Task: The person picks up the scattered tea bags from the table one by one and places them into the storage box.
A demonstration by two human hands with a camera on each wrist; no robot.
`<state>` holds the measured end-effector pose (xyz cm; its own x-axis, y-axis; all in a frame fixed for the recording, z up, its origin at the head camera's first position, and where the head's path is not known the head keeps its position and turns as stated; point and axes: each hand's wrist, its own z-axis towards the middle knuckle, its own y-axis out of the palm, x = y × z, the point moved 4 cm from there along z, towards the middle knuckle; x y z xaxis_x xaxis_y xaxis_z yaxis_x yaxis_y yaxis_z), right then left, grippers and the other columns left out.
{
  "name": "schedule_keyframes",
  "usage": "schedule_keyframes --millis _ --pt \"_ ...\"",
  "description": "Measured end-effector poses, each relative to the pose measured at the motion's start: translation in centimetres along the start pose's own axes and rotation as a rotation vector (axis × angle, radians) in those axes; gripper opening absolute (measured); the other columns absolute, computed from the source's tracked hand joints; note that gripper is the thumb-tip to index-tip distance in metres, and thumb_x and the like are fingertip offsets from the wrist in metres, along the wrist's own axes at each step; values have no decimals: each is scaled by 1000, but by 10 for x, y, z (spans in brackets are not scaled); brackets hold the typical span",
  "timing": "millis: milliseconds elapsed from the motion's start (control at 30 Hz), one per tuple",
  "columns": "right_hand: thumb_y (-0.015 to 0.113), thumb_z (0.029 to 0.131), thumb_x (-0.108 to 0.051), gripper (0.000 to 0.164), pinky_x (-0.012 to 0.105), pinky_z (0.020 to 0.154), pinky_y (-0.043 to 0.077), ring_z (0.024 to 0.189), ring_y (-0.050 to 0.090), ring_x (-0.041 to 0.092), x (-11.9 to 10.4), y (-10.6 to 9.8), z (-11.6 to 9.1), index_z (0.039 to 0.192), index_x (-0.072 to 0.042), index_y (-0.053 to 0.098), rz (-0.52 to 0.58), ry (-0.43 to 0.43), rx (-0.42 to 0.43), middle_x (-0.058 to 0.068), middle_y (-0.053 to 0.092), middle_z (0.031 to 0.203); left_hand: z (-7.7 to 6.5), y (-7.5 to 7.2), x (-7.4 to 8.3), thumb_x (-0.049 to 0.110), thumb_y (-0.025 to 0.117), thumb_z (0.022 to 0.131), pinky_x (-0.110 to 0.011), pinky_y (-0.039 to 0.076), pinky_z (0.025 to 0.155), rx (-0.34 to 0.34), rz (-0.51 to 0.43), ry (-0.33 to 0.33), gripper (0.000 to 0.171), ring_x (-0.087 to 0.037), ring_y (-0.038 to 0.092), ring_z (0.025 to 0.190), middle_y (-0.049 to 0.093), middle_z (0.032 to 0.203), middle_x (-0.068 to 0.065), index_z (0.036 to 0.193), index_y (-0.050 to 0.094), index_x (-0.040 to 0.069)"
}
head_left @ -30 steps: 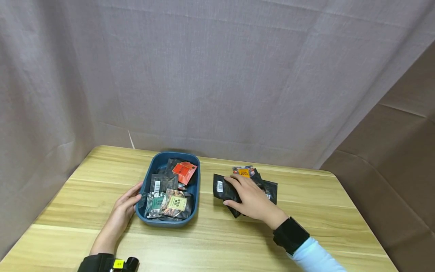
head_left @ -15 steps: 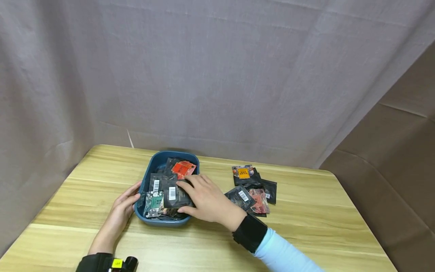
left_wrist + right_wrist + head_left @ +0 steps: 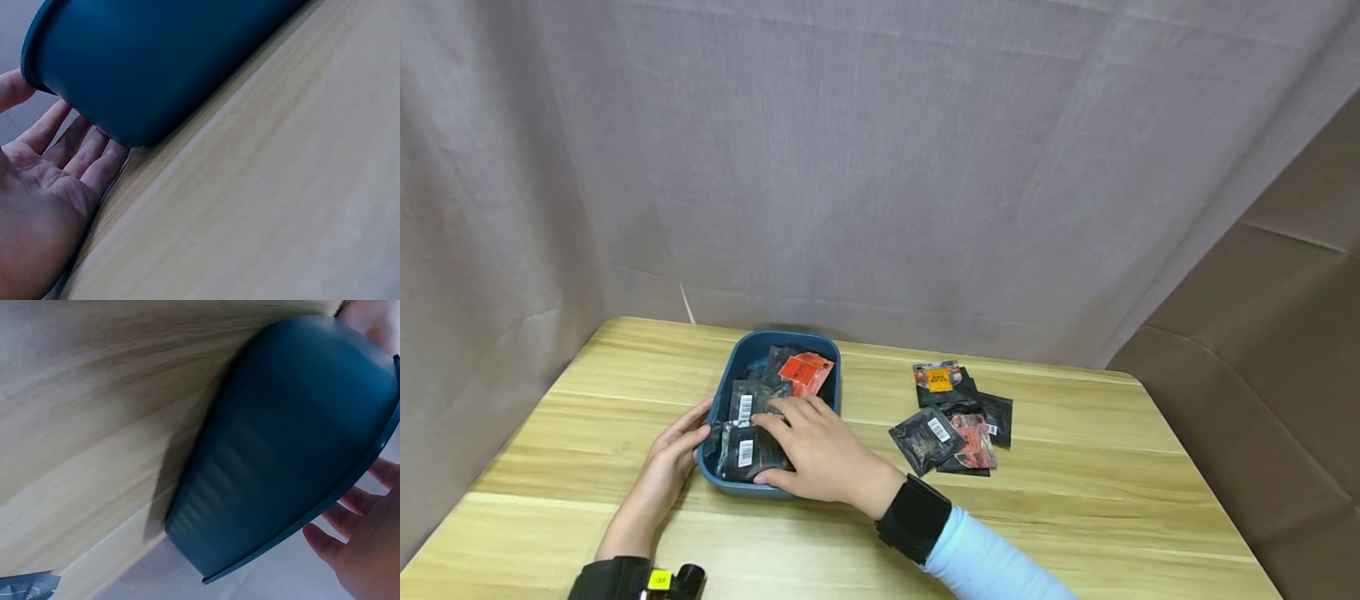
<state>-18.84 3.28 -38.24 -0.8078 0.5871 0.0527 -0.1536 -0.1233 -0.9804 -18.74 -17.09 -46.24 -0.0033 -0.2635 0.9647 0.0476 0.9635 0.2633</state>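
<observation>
The blue plastic box [image 3: 831,400] contains several small flat packets, among them one with a red label [image 3: 803,372] and a black one with a barcode [image 3: 741,400]. My left hand [image 3: 666,467] rests against the box's left side, thumb by the rim; the left wrist view shows its fingers extended along the outer wall [image 3: 125,75]. In the box's near part, my right hand [image 3: 820,450] holds a black barcoded packet [image 3: 756,458] by its right side, over other packets. In the right wrist view, the right fingers [image 3: 325,544] reach over the rim and their tips are partly hidden.
Right of the box, a loose pile of packets lies on the wooden table [image 3: 1060,500]: a black one with a barcode [image 3: 925,437], a pink-labelled one [image 3: 976,442] and an orange-labelled one [image 3: 938,379] among them. A grey cloth [image 3: 880,183] hangs behind the table.
My right hand has carried a black packet left from the pile into the box, then further left and nearer, covering the green-labelled and yellow-labelled packets. My left hand has stayed at the box.
</observation>
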Motion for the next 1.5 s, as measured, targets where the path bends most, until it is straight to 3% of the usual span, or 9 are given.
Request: schedule_keyframes --millis 267,633,1000,1333,1500 --pt "58 94 -57 70 41 116 27 138 39 24 19 -7 -15 149 -17 44 79 101 -8 10 42 150 -4 -2 1 15 49 103 -17 43 94 3 35 -24 60 -1 49 121 49 131 14 152 26 -9" --pt "69 92 -44 66 51 112 31 138 39 33 68 -9 -72 146 -12 48 190 324 22 16 40 151 -3 -1 0 12 50 102 -17 44 94 9 3 -4 57 -1 51 120 54 127 18 150 30 -9" --pt "76 88 -33 74 64 110 24 141 28 46 99 4 -130 149 -9 43 338 613 -132 24 29 155 -4 0 0 13 49 102 -18 44 94 9 26 -17 58 -2 50 120 52 128 17 150 28 -10" --pt "77 87 -37 74 66 110 24 140 29 48 102 18 -144 147 -7 46 320 649 -208 27 33 152 -4 -1 0 11 48 102 -18 45 93 18 17 -7 56 -2 51 119 55 127 17 150 30 -11" --pt "71 92 -31 64 64 110 24 141 30 46 101 19 -143 146 -6 48 324 659 -219 26 36 151 -3 -1 1 10 49 102 -18 45 93 21 12 -7 56 -2 52 118 54 127 16 150 29 -11"
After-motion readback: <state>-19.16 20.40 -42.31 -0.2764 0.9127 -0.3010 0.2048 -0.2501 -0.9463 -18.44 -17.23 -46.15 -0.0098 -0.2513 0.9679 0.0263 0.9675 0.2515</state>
